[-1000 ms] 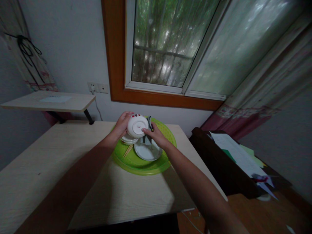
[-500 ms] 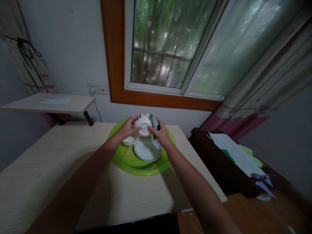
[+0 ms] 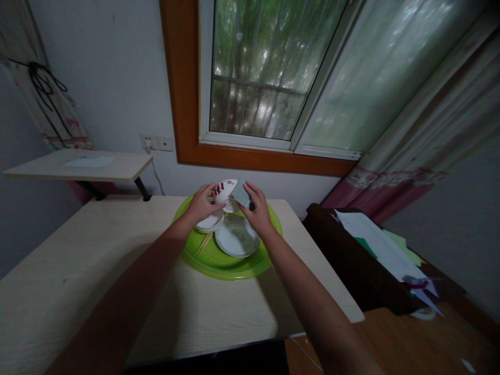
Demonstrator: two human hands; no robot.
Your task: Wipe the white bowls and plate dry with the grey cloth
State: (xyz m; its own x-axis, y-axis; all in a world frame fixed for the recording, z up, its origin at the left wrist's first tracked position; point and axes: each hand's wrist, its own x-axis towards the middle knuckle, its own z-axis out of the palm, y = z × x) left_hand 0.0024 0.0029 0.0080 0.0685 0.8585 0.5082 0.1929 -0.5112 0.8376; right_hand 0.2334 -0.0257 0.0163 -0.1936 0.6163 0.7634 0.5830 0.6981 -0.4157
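Note:
My left hand [image 3: 203, 203] grips the side of a white bowl [image 3: 224, 191] with red and dark markings, tilted above a green basin [image 3: 219, 269]. My right hand [image 3: 255, 207] is closed on a grey-green cloth [image 3: 241, 194], which lies against the bowl's right side. Below them in the basin, a white plate [image 3: 237, 238] sits to the right. Stacked white dishes [image 3: 210, 223] are at the left, partly covered by my left hand. A pair of chopsticks [image 3: 205, 242] lies in front of the stack.
The basin stands on a pale wooden table [image 3: 97, 271]. A small raised shelf [image 3: 117, 169] with a paper on it is at the back left. Right of the table is a dark cabinet [image 3: 332, 250] with papers on top. Behind are a wall and a window [image 3: 258, 78].
The bowl has turned, so its underside no longer faces me and its patterned side shows more. My right hand has brought the cloth across the bowl's right part.

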